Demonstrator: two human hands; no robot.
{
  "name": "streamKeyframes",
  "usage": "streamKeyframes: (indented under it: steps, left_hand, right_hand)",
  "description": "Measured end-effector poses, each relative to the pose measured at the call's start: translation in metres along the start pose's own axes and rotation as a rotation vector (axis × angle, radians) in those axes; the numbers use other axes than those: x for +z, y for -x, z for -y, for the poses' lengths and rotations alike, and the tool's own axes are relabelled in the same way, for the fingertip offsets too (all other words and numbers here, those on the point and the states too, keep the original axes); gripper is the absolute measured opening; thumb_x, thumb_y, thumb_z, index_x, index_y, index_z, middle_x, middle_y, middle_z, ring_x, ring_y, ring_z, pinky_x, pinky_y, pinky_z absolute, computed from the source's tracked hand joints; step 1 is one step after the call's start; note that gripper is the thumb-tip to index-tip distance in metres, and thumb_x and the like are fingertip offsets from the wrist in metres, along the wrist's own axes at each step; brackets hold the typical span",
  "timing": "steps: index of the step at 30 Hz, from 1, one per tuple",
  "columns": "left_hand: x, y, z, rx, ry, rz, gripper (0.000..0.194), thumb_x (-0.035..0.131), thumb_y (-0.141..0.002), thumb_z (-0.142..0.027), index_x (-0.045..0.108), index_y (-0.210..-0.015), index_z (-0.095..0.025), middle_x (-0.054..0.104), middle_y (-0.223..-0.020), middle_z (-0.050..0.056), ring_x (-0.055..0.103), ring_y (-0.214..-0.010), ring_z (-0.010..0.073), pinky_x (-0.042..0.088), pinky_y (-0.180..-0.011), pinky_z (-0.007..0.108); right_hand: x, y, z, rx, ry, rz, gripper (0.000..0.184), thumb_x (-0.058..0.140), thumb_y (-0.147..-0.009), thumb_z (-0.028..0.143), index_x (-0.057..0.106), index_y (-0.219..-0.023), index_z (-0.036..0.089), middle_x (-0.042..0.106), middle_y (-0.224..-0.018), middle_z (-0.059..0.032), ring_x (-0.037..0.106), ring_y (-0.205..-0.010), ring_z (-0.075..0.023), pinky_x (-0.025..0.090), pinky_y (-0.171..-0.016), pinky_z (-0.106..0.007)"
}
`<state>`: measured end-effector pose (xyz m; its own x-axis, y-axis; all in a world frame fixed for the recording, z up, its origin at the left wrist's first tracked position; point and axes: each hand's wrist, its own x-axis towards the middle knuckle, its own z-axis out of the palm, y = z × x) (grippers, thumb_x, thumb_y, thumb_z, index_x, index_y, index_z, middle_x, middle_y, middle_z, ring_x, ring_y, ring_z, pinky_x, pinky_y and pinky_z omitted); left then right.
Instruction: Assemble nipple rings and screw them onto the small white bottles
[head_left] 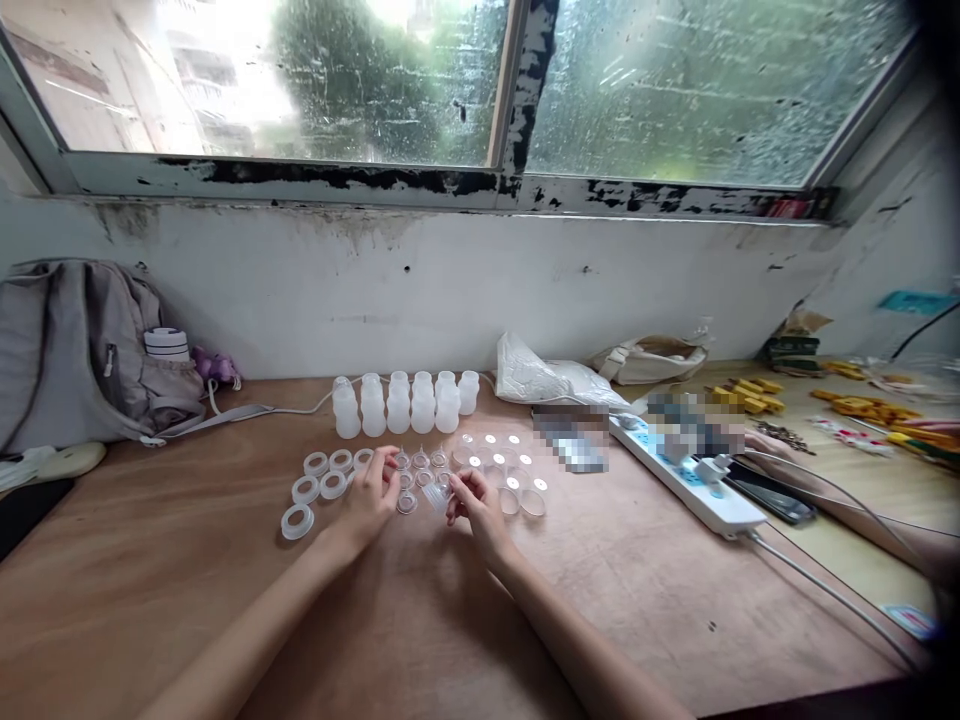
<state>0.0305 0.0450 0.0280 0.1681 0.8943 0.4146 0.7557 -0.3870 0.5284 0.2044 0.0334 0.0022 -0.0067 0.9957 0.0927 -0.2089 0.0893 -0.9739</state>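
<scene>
While both forearms reach forward, the right hand (474,503) pinches a clear nipple (437,496); left hand's (371,497) fingers curl empty.

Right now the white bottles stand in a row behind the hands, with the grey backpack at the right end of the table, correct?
Not quite. The head view shows the grey backpack at the left end of the table; the white bottles do stand in a row behind the hands.

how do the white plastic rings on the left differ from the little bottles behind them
The flat white plastic rings lie low on the wooden table, open in the middle; the small translucent white bottles stand upright and taller. The rings sit loosely grouped beside the left hand; the bottles form a tidy row nearer the wall. Both are pale plastic.
</scene>
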Motion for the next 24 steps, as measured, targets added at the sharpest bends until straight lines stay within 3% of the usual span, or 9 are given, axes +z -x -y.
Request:
streamKeyframes:
  steps: [1,6,10,14,18,22,24]
  left_hand:
    - [-0.001,-0.015,-0.002,0.005,-0.121,0.038,0.031,0.038,-0.082,-0.017,0.040,-0.113,-0.019,0.061,-0.090,0.005,0.061,-0.073,0.0158,0.047,-0.066,0.026]
    - [-0.002,-0.085,-0.004,-0.052,-0.282,0.039,0.037,0.037,-0.084,-0.021,0.038,-0.120,-0.016,0.063,-0.090,0.011,0.062,-0.081,0.0243,0.044,-0.070,0.031]
    - [0.003,-0.109,-0.003,-0.104,-0.381,0.053,0.032,0.038,-0.084,-0.024,0.045,-0.112,-0.011,0.064,-0.082,0.014,0.062,-0.079,0.0275,0.044,-0.068,0.034]
    - [-0.001,-0.103,-0.012,-0.062,-0.430,0.061,0.023,0.037,-0.085,-0.025,0.053,-0.096,-0.014,0.060,-0.089,0.013,0.061,-0.077,0.0252,0.044,-0.065,0.032]
    - [-0.025,-0.079,-0.027,-0.001,-0.459,0.016,0.025,0.032,-0.088,-0.030,0.053,-0.097,-0.019,0.051,-0.101,0.011,0.055,-0.089,0.0234,0.044,-0.067,0.030]
    - [-0.051,-0.044,-0.031,0.134,-0.453,-0.156,0.019,0.039,-0.086,-0.029,0.055,-0.089,-0.020,0.046,-0.101,0.008,0.049,-0.095,0.0240,0.045,-0.069,0.031]
    - [-0.056,-0.024,-0.026,0.179,-0.409,-0.186,0.016,0.040,-0.085,-0.027,0.054,-0.087,-0.020,0.044,-0.108,0.007,0.048,-0.096,0.0233,0.046,-0.074,0.034]
  right_hand:
    - [-0.001,-0.001,-0.001,-0.011,0.010,-0.002,0.029,0.057,-0.073,0.045,0.045,-0.068,0.018,0.047,-0.048,0.0058,0.047,-0.040,-0.0087,0.039,-0.038,-0.020]
    - [-0.002,-0.002,-0.006,-0.025,0.075,0.012,0.028,0.055,-0.075,0.044,0.046,-0.070,0.018,0.047,-0.047,0.0062,0.045,-0.038,-0.0079,0.038,-0.037,-0.020]
    - [-0.004,-0.002,-0.006,-0.048,0.092,0.006,0.026,0.055,-0.076,0.042,0.046,-0.068,0.018,0.046,-0.050,0.0061,0.045,-0.040,-0.0072,0.038,-0.037,-0.018]
    - [-0.005,-0.003,-0.004,-0.074,0.088,-0.013,0.025,0.054,-0.077,0.039,0.045,-0.069,0.018,0.045,-0.052,0.0061,0.046,-0.041,-0.0069,0.038,-0.037,-0.018]
    - [-0.003,-0.001,-0.004,-0.086,0.087,-0.014,0.024,0.054,-0.078,0.039,0.046,-0.071,0.018,0.046,-0.057,0.0052,0.047,-0.042,-0.0067,0.039,-0.038,-0.018]
    - [0.000,0.002,-0.004,-0.075,0.120,-0.015,0.025,0.053,-0.077,0.041,0.047,-0.071,0.018,0.047,-0.058,0.0047,0.047,-0.042,-0.0071,0.039,-0.038,-0.019]
    - [0.001,0.003,-0.004,-0.073,0.130,-0.024,0.026,0.054,-0.077,0.042,0.047,-0.071,0.018,0.048,-0.059,0.0045,0.048,-0.043,-0.0073,0.040,-0.038,-0.019]
